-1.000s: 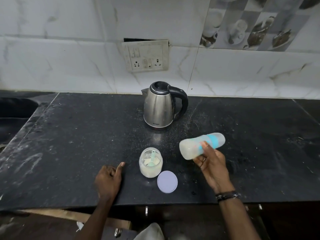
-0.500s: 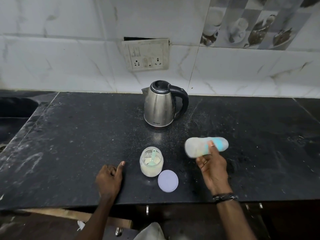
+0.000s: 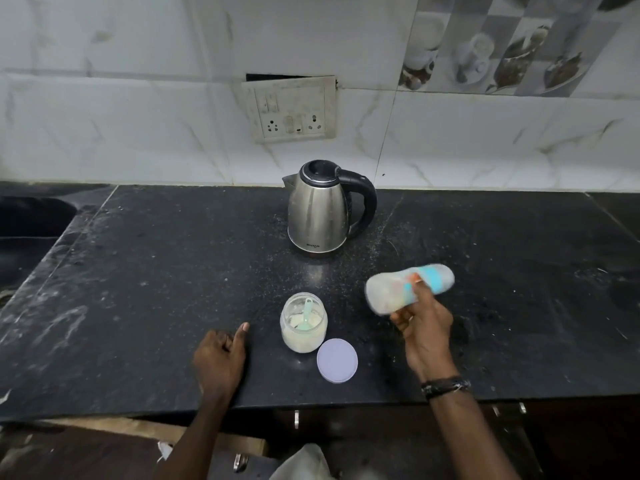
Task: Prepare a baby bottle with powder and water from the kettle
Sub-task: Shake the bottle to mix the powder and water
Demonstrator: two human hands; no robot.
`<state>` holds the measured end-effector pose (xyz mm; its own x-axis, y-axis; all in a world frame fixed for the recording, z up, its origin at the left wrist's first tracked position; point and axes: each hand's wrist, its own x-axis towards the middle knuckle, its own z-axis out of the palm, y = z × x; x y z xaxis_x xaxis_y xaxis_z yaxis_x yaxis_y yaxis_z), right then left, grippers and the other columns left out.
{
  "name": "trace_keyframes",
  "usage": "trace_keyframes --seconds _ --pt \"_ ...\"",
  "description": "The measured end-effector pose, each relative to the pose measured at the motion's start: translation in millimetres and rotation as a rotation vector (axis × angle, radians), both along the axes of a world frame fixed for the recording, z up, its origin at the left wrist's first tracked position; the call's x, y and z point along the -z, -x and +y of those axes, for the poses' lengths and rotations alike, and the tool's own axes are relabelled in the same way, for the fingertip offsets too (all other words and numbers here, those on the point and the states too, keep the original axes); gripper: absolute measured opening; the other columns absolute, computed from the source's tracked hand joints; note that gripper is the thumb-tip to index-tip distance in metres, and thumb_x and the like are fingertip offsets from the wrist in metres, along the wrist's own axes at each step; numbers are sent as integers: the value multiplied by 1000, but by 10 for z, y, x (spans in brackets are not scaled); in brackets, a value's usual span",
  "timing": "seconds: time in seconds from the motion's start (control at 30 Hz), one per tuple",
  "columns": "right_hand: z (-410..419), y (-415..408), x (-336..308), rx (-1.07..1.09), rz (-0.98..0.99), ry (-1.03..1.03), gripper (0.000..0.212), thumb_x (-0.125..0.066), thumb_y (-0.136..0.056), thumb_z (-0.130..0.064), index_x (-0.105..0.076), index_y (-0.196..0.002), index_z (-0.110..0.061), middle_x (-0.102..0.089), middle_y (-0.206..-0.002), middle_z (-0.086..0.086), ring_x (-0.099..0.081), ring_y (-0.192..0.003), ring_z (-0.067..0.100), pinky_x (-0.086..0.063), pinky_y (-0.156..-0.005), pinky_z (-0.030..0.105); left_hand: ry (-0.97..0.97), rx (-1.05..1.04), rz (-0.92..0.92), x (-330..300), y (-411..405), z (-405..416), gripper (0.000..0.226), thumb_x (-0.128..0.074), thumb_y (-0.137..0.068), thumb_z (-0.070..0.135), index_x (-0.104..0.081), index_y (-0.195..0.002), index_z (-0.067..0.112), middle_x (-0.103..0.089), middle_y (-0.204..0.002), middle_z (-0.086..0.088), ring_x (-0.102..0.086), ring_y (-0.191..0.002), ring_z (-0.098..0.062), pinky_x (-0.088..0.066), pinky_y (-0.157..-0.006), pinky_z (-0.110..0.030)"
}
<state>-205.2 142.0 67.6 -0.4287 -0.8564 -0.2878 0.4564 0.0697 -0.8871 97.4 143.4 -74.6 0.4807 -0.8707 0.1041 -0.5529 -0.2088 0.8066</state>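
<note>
A dusty black stone tabletop (image 3: 138, 271) meets white marble-look wall tiles (image 3: 138, 116). The right hand (image 3: 420, 323) has its fingers wrapped around a motion-blurred, milky baby bottle (image 3: 391, 291), tilted sideways above the tabletop; the left hand (image 3: 218, 362) rests loosely curled, empty.

Steel kettle (image 3: 318, 212), lilac lid (image 3: 336, 360), speckled black counter (image 3: 166, 271)

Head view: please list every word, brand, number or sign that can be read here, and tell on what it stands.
Kettle: a small brand mark low on the steel body, too small to read.
Baby bottle in the right hand: blurred by motion; no markings readable.
Powder jar and lid: no text visible.
Socket plate: no lettering readable.
</note>
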Motion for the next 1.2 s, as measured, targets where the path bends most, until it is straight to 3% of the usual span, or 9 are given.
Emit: trace_keyframes --seconds 0.2,0.3,0.43,0.57,0.7,0.83,0.93,1.07,1.2 --pt "-5 3 -44 71 -56 12 35 -77 -74 -44 -69 -88 -13 -70 -79 2 -61 -59 10 -48 -48 21 13 23 5 -9 8 -2 54 -77 -91 27 -46 -51 7 -55 -58 -6 -54 -56 -24 -45 -59 -35" --pt "70 -100 -54 -180 83 40 56 -84 -52 -57 -76 -85 -12 -75 -82 7 -68 -68 15 -53 -55 27 4 -5 -1 -17 -3 -18 54 -76 -91 29 -46 -51 10 -55 -58 -6 -53 -55 -23 -42 -57 -33" --pt "19 -41 -46 14 -79 16 30 -73 -78 -40 -69 -91 -14 -70 -81 3 -62 -67 13 -49 -54 24 1 17 -22 -19 9 -23 54 -76 -91 28 -45 -51 10 -54 -58 -6 -53 -54 -23 -42 -57 -34" --pt "94 -75 -75 -227 86 71 50 -83 -61 -43 -71 -96 -9 -76 -85 7 -71 -74 18 -56 -56 28 -12 -23 -24 -29 -7 -26 54 -76 -91 30 -47 -51 8 -55 -57 -6 -53 -54 -23 -39 -59 -32" --pt "25 33 -116 20 -92 55 30 -71 -81 -40 -67 -93 -13 -70 -76 2 -63 -59 9 -51 -50 21 3 -7 -18 -48 29 -6 54 -77 -90 26 -46 -52 5 -53 -54 -8 -52 -52 -26 -38 -57 -32" --pt "107 3 -107 -243 66 86 38 -81 -70 -39 -72 -92 -9 -75 -84 8 -71 -72 18 -58 -60 31 -2 -9 -19 -59 3 -17 54 -76 -91 28 -47 -53 5 -54 -55 -9 -54 -53 -28 -46 -58 -38" --pt "48 64 -120 -48 -63 61 28 -73 -80 -35 -67 -95 -12 -70 -84 5 -65 -62 10 -54 -54 24 -15 1 -19 -54 19 -15 54 -76 -91 28 -47 -52 6 -55 -55 -9 -54 -53 -28 -47 -58 -40" --pt "68 -56 -108 -239 52 27 59 -85 -58 -47 -70 -98 -6 -75 -87 9 -70 -71 17 -57 -59 29 -29 -20 -24 -68 12 -19 55 -75 -92 31 -48 -52 5 -55 -54 -9 -54 -53 -27 -47 -58 -39" --pt "-17 -39 -154 -61 -109 29 31 -72 -80 -38 -66 -98 -13 -71 -75 0 -63 -59 8 -50 -49 20 -22 -3 -16 -59 20 1 54 -75 -92 30 -48 -52 7 -54 -56 -6 -53 -53 -24 -46 -58 -38"
